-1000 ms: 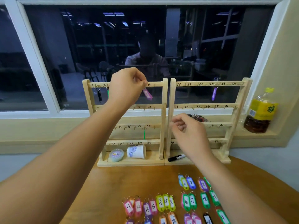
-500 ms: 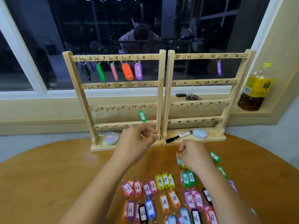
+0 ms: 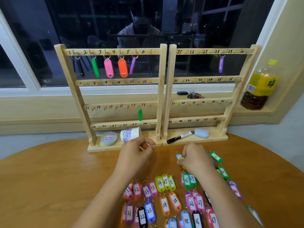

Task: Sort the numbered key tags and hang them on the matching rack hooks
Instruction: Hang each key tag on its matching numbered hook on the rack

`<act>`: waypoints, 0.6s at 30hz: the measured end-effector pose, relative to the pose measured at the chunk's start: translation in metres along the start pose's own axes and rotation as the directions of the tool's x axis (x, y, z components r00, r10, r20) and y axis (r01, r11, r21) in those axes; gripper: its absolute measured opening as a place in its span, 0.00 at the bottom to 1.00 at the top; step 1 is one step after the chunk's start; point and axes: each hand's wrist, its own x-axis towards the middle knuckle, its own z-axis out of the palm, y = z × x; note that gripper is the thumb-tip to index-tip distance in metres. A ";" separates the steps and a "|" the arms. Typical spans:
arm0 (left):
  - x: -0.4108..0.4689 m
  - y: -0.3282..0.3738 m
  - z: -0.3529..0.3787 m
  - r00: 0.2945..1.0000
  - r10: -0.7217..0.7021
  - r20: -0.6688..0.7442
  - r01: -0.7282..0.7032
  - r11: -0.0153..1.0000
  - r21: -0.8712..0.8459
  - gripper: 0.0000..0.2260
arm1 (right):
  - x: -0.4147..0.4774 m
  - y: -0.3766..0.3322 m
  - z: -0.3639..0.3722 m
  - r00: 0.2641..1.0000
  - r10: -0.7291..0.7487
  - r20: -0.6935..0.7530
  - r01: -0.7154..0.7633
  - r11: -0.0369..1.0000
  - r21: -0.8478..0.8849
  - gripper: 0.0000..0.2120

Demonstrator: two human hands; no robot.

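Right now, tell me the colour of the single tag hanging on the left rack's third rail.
Green: the tag shows clearly in the head view.

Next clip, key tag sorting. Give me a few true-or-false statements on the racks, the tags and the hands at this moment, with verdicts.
1. Five tags hang on the left rack's top rail. True.
2. The marker lies on the right rack's base. True.
3. The right rack holds no tags. False: a purple tag hangs near its 28.
4. The bottle stands on the table. False: it stands on the window ledge.
5. The right hand grips a small bunch of tags. True.
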 end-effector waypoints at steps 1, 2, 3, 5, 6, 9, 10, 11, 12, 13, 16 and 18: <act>0.001 -0.001 0.001 1.000 0.002 0.004 -0.002 1.000 0.001 0.04 | 0.000 -0.001 0.000 1.000 0.002 0.002 -0.002 1.000 0.013 0.13; 0.001 -0.001 0.002 1.000 0.004 0.010 -0.004 1.000 0.001 0.04 | 0.001 -0.001 0.001 1.000 0.004 0.011 -0.004 1.000 0.027 0.13; 0.001 -0.001 0.004 1.000 0.005 0.020 -0.005 1.000 0.003 0.04 | 0.002 -0.001 0.002 1.000 0.003 0.023 -0.004 0.999 0.043 0.13; 0.003 -0.002 0.006 0.999 0.015 0.036 -0.016 1.000 0.020 0.03 | 0.004 -0.001 0.004 0.999 0.002 0.040 -0.006 0.997 0.077 0.14; 0.004 -0.003 0.007 0.999 0.021 0.040 -0.022 0.999 0.028 0.03 | 0.005 0.000 0.005 0.999 0.002 0.050 -0.007 0.995 0.095 0.13; 0.009 -0.005 0.008 0.999 0.023 0.044 -0.024 1.000 0.019 0.03 | 0.010 -0.001 0.008 0.997 -0.005 0.081 -0.005 0.992 0.127 0.09; 0.010 -0.006 0.008 0.999 0.022 0.046 -0.023 1.000 0.018 0.03 | 0.011 -0.002 0.009 0.996 -0.005 0.084 -0.006 0.991 0.132 0.08; 0.011 -0.006 0.008 0.999 0.021 0.049 -0.022 1.000 0.023 0.03 | 0.012 -0.003 0.009 0.997 -0.004 0.081 -0.008 0.990 0.141 0.07; 0.012 -0.007 0.008 0.998 0.018 0.053 -0.020 0.999 0.029 0.03 | 0.013 -0.003 0.010 0.997 -0.005 0.077 -0.007 0.989 0.150 0.07; 0.014 -0.008 0.008 0.998 0.016 0.058 -0.018 0.999 0.038 0.03 | 0.014 -0.004 0.011 0.998 -0.009 0.070 -0.002 0.988 0.156 0.08; 0.017 -0.011 0.008 0.998 -0.004 0.065 0.000 0.999 0.050 0.03 | 0.016 -0.006 0.012 0.998 -0.031 0.046 0.023 0.986 0.167 0.09; 0.018 -0.013 0.008 0.998 -0.022 0.062 0.019 0.999 0.043 0.03 | 0.017 -0.007 0.012 0.998 -0.038 0.049 0.028 0.979 0.201 0.10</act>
